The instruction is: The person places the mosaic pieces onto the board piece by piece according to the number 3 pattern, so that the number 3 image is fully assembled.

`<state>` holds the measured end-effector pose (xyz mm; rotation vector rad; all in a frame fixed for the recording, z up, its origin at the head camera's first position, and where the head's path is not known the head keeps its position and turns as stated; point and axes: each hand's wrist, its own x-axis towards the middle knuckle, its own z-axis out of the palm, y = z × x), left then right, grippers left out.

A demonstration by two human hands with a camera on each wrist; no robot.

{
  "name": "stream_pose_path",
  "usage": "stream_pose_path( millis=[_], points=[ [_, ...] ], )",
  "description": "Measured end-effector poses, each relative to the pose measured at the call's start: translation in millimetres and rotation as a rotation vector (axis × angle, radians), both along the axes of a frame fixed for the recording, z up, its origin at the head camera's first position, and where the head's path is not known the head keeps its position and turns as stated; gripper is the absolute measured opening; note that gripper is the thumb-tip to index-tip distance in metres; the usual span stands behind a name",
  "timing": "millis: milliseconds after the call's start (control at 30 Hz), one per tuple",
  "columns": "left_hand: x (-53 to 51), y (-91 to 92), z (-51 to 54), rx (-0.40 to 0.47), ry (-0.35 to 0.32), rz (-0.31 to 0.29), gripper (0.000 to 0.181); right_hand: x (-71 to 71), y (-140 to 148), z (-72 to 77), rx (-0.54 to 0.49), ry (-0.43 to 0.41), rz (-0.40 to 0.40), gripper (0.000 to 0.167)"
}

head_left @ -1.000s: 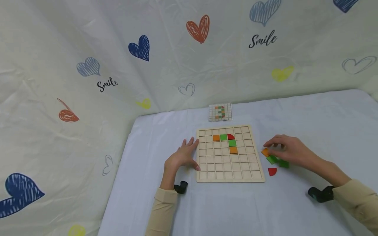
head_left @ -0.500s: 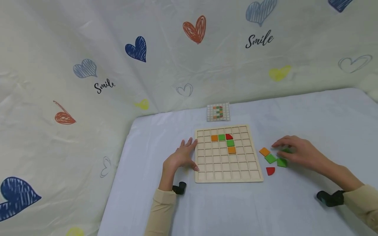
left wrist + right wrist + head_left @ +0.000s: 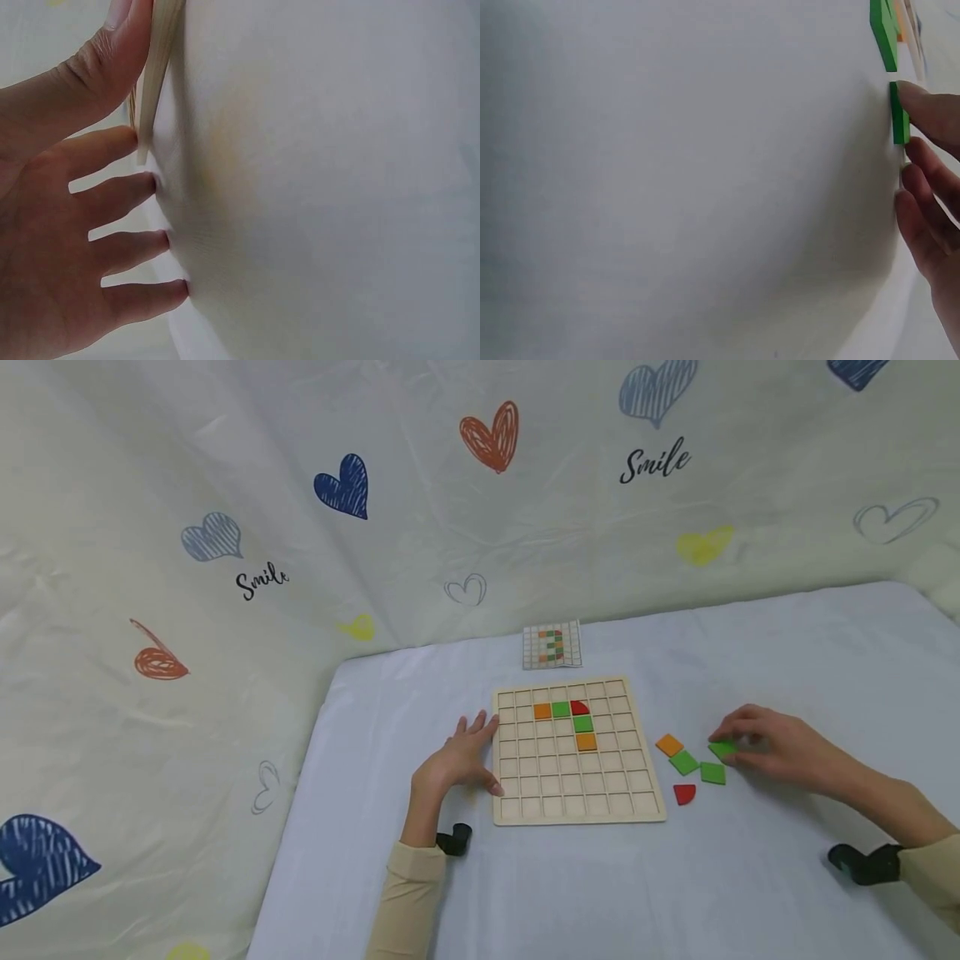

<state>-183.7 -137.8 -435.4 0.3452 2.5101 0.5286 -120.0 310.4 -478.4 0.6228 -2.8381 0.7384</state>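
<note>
The left hand (image 3: 454, 763) rests with spread fingers at the left edge of the wooden grid board (image 3: 525, 811); in the left wrist view the thumb and index finger of that hand (image 3: 75, 202) touch the board's edge (image 3: 160, 67). On the board lie orange, green and red tiles in a bent line. Right of it, the right hand (image 3: 787, 750) pinches a green tile (image 3: 722, 749) at the table surface, between thumb and index finger in the right wrist view, where the tile (image 3: 898, 116) stands low against the cloth.
Beside the board's right edge lie an orange tile (image 3: 669, 744), two green tiles (image 3: 683, 762) and a red quarter-round tile (image 3: 684, 794). Behind the board is a small patterned card (image 3: 552, 646). A hanging cloth with printed hearts rises along the table's back edge.
From the orange tile, the right hand has moved right to a green tile that its fingers earlier covered. The left hand stays at the board's edge; the head view has shifted slightly.
</note>
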Motion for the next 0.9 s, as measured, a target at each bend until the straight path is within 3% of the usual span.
stream_pose_path(
  millis=[167,367,900],
  points=[
    [0.5,-0.4,-0.4,0.006,-0.001,0.008,0.119,-2.0,-2,-0.5,-0.014,0.005,-0.003,0.036],
    [0.9,-1.5,0.3,0.023,0.0,0.013,0.12,-7.4,-8,2.3,-0.029,-0.069,-0.049,0.031],
    [0.8,-2.3,-1.6,0.015,0.007,-0.001,0.121,-10.6,-20,7.4,-0.129,0.004,-0.003,0.029]
  ],
)
